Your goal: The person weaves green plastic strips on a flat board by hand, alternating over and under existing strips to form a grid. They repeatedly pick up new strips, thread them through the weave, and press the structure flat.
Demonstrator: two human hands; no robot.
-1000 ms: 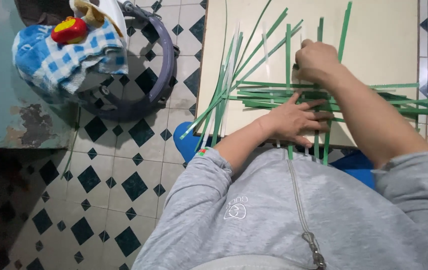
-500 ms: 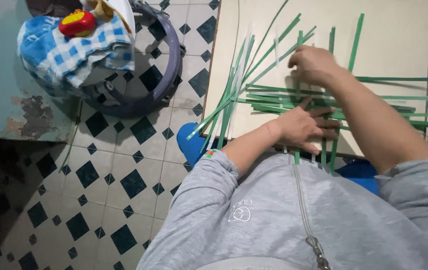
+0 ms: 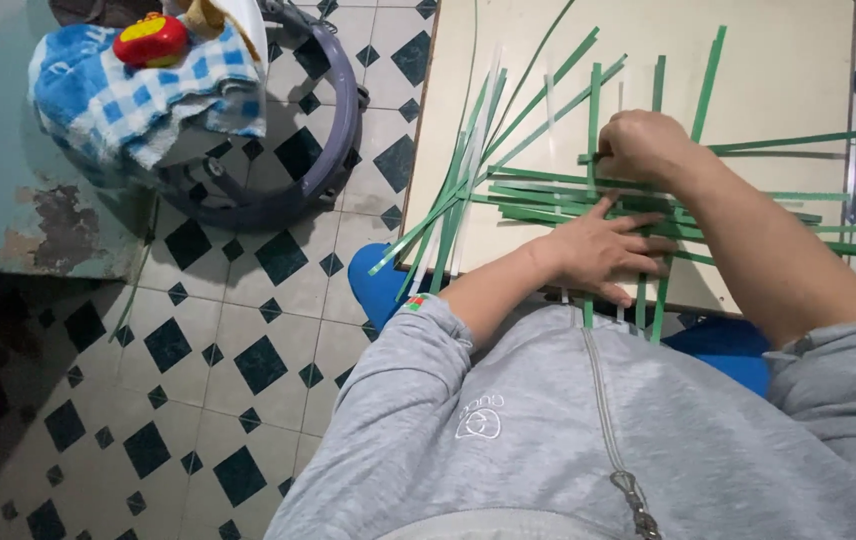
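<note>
Thin, flat green and white strips point(image 3: 548, 195), crossed into a loose lattice on the pale cream bench point(image 3: 798, 70). Light, springy, slick, apt to slide or kink; best taken near the crossings, not the free tips. Left hand point(image 3: 603, 250) spread flat, pressing the woven patch down. Right hand point(image 3: 643, 145) curled, seemingly pinching one upright strip, fingertips hidden. Blue checked cloth point(image 3: 128, 95) well apart on the tiled floor point(image 3: 238, 330).

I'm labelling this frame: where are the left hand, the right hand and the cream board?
left hand point(image 3: 603, 250), head view, on its back.
right hand point(image 3: 643, 145), head view, on the knuckles.
cream board point(image 3: 788, 70), head view, on its bare upper part.
</note>
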